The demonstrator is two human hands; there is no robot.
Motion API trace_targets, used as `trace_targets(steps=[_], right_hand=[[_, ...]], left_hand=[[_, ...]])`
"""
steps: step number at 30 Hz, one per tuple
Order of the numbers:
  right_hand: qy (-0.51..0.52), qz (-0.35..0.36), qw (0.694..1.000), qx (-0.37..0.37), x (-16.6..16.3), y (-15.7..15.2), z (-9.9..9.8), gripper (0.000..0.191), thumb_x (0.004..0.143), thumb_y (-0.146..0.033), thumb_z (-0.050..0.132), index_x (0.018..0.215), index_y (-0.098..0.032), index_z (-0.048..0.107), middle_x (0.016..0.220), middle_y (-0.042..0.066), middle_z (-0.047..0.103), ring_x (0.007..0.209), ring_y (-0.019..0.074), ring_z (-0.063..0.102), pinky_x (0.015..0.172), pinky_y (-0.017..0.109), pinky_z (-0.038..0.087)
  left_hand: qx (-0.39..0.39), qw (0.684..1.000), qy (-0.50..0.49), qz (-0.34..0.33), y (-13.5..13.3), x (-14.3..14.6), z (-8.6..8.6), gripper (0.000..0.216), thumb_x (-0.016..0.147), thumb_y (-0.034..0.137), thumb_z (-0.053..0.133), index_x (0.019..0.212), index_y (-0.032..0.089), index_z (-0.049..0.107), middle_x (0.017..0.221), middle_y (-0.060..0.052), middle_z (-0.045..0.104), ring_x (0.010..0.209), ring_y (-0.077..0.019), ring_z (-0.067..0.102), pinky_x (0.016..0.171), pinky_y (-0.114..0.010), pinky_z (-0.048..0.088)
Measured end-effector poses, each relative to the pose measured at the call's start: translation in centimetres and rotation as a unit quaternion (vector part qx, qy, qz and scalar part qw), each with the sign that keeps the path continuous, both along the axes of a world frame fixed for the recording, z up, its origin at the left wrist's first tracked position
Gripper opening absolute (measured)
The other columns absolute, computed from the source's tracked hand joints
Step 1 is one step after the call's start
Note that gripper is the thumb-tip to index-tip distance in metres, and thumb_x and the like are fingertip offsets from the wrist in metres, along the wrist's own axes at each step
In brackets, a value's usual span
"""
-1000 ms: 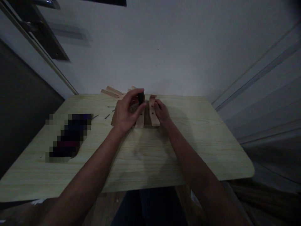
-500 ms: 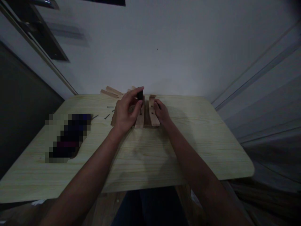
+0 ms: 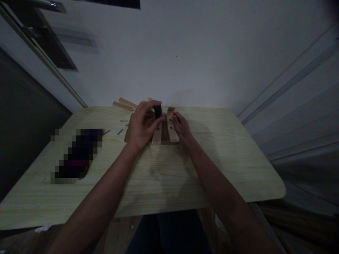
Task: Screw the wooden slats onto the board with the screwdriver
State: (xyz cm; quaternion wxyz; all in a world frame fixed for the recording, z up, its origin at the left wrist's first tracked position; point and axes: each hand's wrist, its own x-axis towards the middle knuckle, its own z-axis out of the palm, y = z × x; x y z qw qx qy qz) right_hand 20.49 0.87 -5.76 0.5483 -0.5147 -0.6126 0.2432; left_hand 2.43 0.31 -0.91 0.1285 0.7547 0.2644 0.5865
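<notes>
Near the far edge of a light wooden table [image 3: 164, 176] lies a small assembly of wooden slats [image 3: 172, 132] on a darker base. My left hand [image 3: 141, 127] is closed round a short black tool handle [image 3: 158, 111], held upright over a slat [image 3: 157, 135]. My right hand [image 3: 181, 128] rests on the right side of the assembly, fingers pressed against the right slat and steadying it. The light is dim, so the tool's tip is hard to see.
Loose wooden slats [image 3: 124, 104] lie at the table's back edge by the white wall. A few small screws [image 3: 120, 131] are scattered left of the assembly. A blurred dark object [image 3: 76, 155] sits at the left of the table.
My left hand has shifted slightly on the black handle, with the fingers turning round it. My right hand and the slats stay where they were.
</notes>
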Motion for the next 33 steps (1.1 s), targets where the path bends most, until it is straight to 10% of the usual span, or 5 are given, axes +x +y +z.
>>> trace_targets(steps=[25, 33], right_hand=[[-0.027, 0.005, 1.000, -0.011, 0.1, -0.1, 0.2, 0.048, 0.092, -0.064, 0.037, 0.102, -0.023, 0.062, 0.101, 0.009, 0.071, 0.095, 0.0260, 0.063, 0.085, 0.041, 0.051], [-0.018, 0.002, 1.000, -0.002, 0.0, 0.0, 0.0, 0.049, 0.092, -0.066, 0.037, 0.098, -0.024, 0.063, 0.098, 0.008, 0.071, 0.092, 0.0252, 0.063, 0.085, 0.042, 0.051]], left_hand=[[-0.028, 0.995, 0.035, -0.090, -1.3, 0.1, 0.9, 0.040, 0.102, 0.045, 0.044, 0.139, 0.029, 0.040, 0.109, -0.007, 0.064, 0.095, -0.0196, 0.067, 0.087, -0.037, 0.057], [0.047, 0.997, 0.042, 0.045, -0.8, 0.0, 1.3, 0.040, 0.090, 0.046, 0.068, 0.125, 0.028, 0.059, 0.108, -0.004, 0.059, 0.096, -0.0184, 0.060, 0.081, -0.032, 0.057]])
